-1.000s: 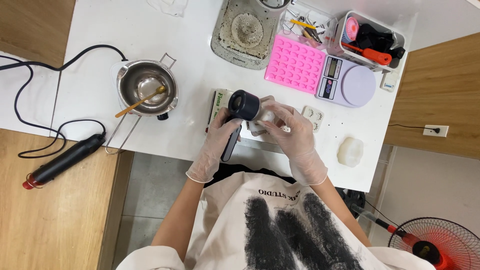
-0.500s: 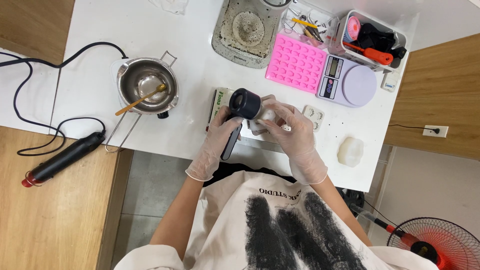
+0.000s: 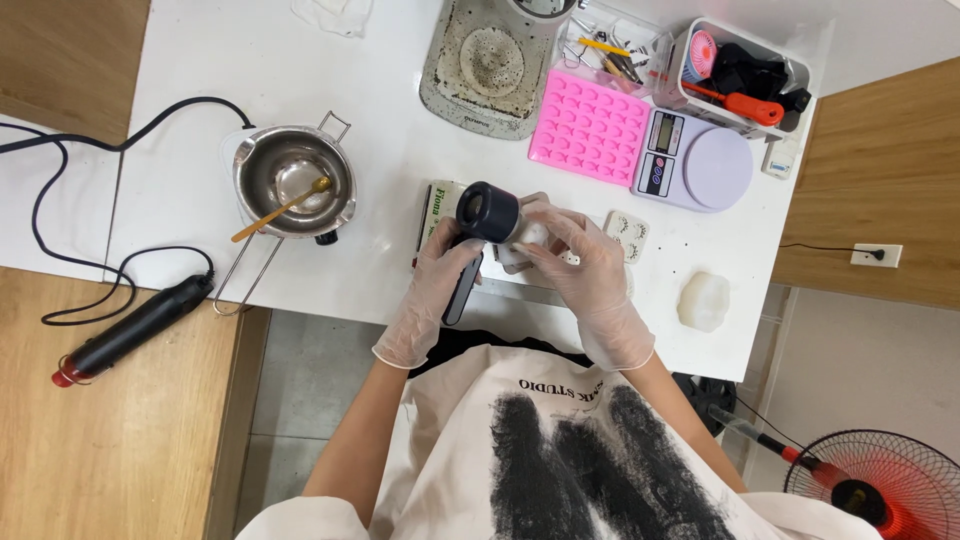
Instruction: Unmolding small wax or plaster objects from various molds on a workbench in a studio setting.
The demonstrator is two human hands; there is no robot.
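Heating step in hand, judged. Left hand (image 3: pixel 432 290) closed around black heat gun (image 3: pixel 478 228); right hand (image 3: pixel 590 275) pinches small white piece (image 3: pixel 530 236) just beside nozzle, table (image 3: pixel 200 120) centre-near. Next: steady aim.

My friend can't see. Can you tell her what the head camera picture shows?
A person's gloved left hand holds a black heat gun beside a small pale piece in the gloved right hand, over a white table. Nearby sit a metal pot, pink mold and scale.
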